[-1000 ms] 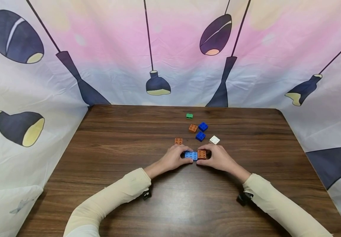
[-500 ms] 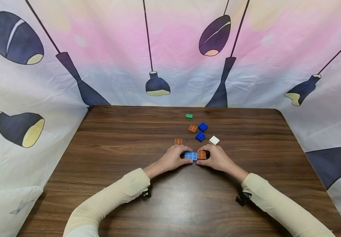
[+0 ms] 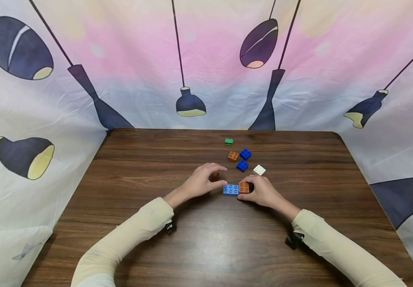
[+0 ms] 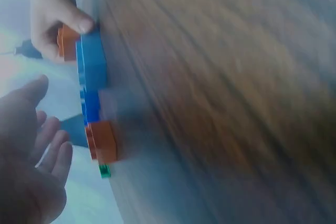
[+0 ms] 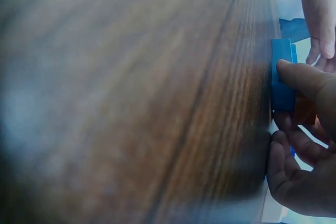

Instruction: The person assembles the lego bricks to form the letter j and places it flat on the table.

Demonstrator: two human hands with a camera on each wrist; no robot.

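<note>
A light blue toy building brick (image 3: 230,189) lies on the table with an orange brick (image 3: 244,187) stacked on its right end. My right hand (image 3: 263,190) grips this pair at that end, its thumb against the light blue side in the right wrist view. My left hand (image 3: 202,181) is off the bricks, fingers spread and thumb apart, holding nothing. Its thumb tip points at the left end of the light blue brick. Another orange brick (image 4: 102,142) stands beyond the left hand, mostly hidden by it in the head view.
Behind the hands lie two dark blue bricks (image 3: 242,166), another orange brick (image 3: 233,156) and a small green brick (image 3: 229,141). A white brick (image 3: 259,170) sits just beyond the right hand. Printed cloth (image 3: 149,99) hangs around the wooden table (image 3: 138,159).
My left hand has let go of the light blue brick and moved left and away from me, over the loose orange brick. The right hand keeps its grip in place.
</note>
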